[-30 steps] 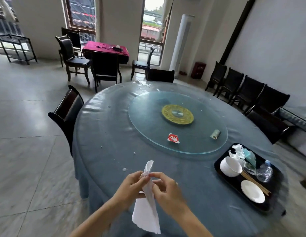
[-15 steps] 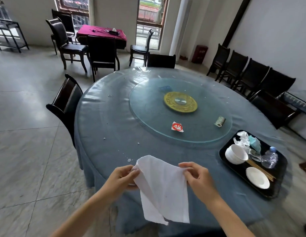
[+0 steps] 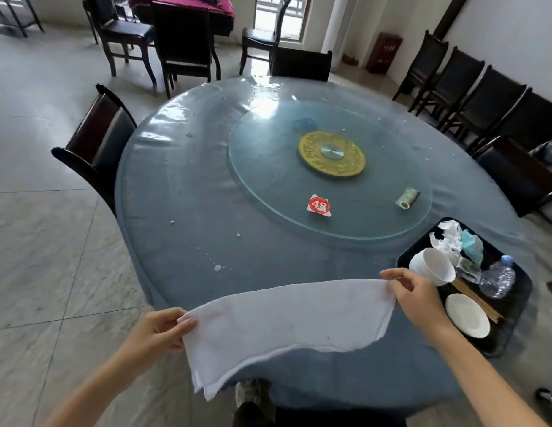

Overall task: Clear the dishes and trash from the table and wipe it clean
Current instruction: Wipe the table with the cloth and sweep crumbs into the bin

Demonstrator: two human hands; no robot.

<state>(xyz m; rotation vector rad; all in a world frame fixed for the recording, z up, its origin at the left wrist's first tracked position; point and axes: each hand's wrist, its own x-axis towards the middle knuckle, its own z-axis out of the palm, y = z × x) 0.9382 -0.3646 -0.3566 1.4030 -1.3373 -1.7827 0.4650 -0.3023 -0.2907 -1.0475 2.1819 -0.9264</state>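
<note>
The fingers [image 3: 183, 323] of the left hand [image 3: 157, 331] pinched one end of a white cloth [image 3: 281, 322]; those of the right hand [image 3: 418, 298] pinched the other end. The cloth was stretched wide between the two hands above the near edge of the round table [image 3: 182, 192], its lower edge sagging and its left corner hanging in folds. Its surface looked soft and slightly speckled. At right, a black tray [image 3: 515, 306] on the table carried a bowl [image 3: 435, 266], a saucer [image 3: 467, 315], chopsticks [image 3: 478, 300], a crushed bottle [image 3: 498, 277] and crumpled trash [image 3: 449, 235].
</note>
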